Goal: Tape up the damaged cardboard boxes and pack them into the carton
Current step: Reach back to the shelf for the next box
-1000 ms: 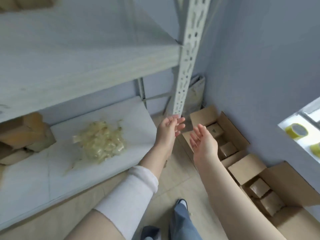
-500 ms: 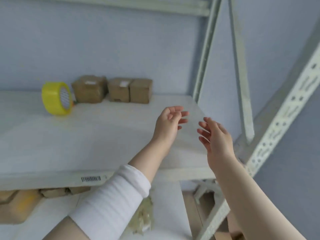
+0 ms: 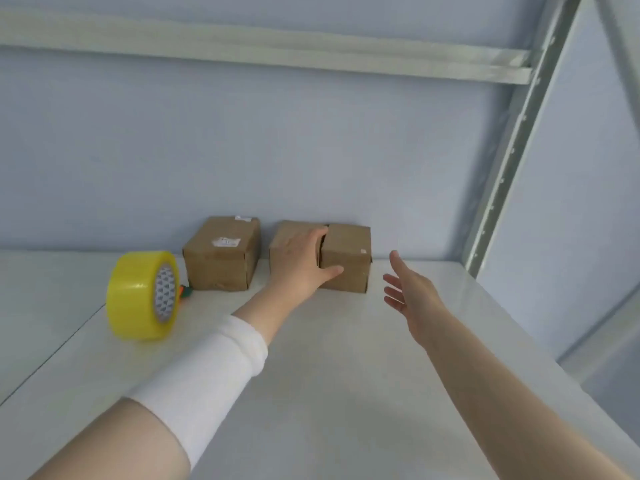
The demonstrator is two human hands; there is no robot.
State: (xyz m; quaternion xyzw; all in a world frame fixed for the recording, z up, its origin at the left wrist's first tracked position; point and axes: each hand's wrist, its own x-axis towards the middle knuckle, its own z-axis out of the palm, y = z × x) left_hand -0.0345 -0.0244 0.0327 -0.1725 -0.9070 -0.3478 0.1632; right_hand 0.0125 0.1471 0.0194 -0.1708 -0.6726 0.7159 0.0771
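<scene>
Three small brown cardboard boxes stand in a row against the back wall on the white shelf. The left box carries a white label. My left hand lies over the middle box, fingertips at the seam to the right box, thumb across that box's front. My right hand hovers with spread fingers just right of the right box, touching nothing. A yellow tape roll stands on its edge left of the boxes.
A small orange and green object peeks out behind the tape roll. A perforated metal upright rises at the shelf's right rear corner. A shelf beam runs overhead. The blue wall closes the back.
The view has risen from the floor cartons to this upper shelf. Both hands reached forward; my left hand has landed on the middle box, and my right hand has come near the right box.
</scene>
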